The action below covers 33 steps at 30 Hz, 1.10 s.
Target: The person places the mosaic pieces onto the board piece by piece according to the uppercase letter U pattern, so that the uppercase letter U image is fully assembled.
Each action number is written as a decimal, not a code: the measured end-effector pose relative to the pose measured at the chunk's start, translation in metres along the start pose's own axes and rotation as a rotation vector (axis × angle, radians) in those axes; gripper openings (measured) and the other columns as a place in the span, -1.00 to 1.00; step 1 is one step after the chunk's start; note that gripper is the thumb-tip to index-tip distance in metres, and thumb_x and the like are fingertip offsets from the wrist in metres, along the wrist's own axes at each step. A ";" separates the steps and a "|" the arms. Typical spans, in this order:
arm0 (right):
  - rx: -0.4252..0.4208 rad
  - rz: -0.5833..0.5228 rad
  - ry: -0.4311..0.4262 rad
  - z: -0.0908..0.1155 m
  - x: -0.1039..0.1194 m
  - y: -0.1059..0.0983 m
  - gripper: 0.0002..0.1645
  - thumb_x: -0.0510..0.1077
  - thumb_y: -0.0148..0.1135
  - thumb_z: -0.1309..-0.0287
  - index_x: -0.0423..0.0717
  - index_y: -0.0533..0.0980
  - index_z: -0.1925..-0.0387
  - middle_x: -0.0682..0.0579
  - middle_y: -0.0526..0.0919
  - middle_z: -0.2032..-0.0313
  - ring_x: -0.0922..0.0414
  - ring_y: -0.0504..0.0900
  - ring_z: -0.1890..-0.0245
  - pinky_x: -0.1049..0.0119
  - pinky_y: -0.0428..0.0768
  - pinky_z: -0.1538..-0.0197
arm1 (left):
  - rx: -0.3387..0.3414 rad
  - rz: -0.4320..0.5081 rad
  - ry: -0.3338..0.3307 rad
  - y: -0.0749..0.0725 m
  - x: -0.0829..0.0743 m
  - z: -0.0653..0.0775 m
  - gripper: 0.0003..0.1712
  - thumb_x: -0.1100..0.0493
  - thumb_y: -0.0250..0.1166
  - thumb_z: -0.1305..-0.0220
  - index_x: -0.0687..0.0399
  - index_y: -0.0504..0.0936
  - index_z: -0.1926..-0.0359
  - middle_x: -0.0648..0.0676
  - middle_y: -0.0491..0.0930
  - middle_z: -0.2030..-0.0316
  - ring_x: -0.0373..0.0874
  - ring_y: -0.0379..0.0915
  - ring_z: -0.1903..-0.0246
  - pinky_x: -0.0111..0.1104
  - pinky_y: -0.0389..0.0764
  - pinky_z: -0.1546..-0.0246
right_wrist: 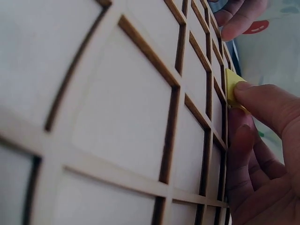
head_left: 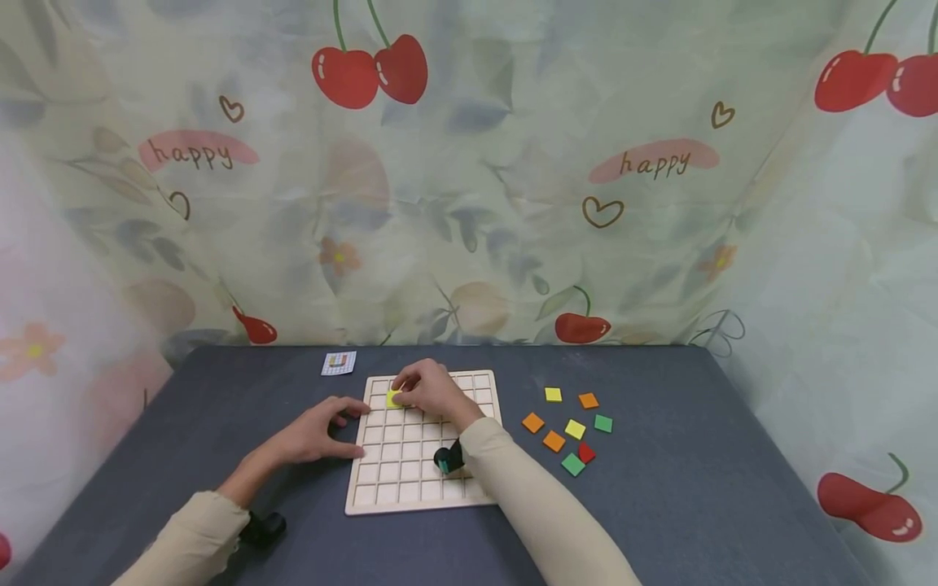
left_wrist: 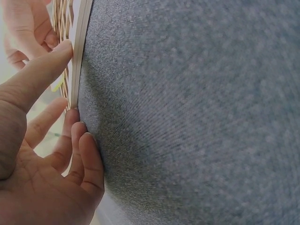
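The right hand pinches a yellow square tile at the upper left of the wooden grid board, apparently placing it; the left hand, fingers loosely spread, touches the side. Seating calls for squared edges.

The gridded board is showing smooth, matt wood, while the yellow tile is looking smooth and matt. The desk is presenting rough, ribbed, cloth-like matting; the backdrop is showing creased, faintly shiny cloth.
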State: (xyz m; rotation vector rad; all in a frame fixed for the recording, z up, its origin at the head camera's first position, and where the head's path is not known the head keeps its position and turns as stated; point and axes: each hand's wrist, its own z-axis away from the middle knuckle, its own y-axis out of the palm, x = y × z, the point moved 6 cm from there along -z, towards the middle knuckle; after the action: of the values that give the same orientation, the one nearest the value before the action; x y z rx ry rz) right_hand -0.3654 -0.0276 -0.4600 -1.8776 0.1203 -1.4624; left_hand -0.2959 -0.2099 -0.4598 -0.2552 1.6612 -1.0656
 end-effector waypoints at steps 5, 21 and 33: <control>-0.004 0.008 0.006 -0.001 -0.001 0.001 -0.88 -0.21 0.48 -0.20 -0.08 0.75 0.20 0.15 0.64 0.39 0.19 0.56 0.47 0.32 0.52 0.30 | 0.002 -0.002 0.002 0.000 -0.002 0.000 -0.27 0.07 0.57 -0.15 0.30 0.50 -0.25 0.23 0.49 -0.14 0.15 0.43 -0.07 0.04 0.46 -0.10; 0.064 -0.085 -0.019 0.005 -0.002 -0.012 -0.78 -0.21 0.42 -0.27 -0.19 0.71 0.07 0.07 0.68 0.27 0.08 0.65 0.34 0.28 0.59 0.31 | 0.004 -0.002 0.001 0.000 0.000 0.000 -0.26 0.06 0.57 -0.15 0.30 0.50 -0.25 0.23 0.49 -0.14 0.14 0.42 -0.08 0.04 0.46 -0.10; 0.146 -0.155 -0.122 0.025 -0.009 -0.046 -0.66 -0.23 0.35 -0.32 -0.33 0.62 -0.07 -0.09 0.66 0.16 -0.03 0.66 0.16 0.05 0.66 0.19 | -0.005 0.009 -0.017 0.000 0.002 0.001 -0.26 0.06 0.58 -0.14 0.26 0.50 -0.26 0.22 0.49 -0.14 0.14 0.43 -0.07 0.05 0.45 -0.12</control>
State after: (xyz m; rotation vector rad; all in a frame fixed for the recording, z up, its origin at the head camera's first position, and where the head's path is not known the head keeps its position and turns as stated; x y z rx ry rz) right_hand -0.3633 0.0224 -0.4414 -1.8844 -0.1893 -1.4125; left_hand -0.2959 -0.2118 -0.4611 -0.2593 1.6480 -1.0502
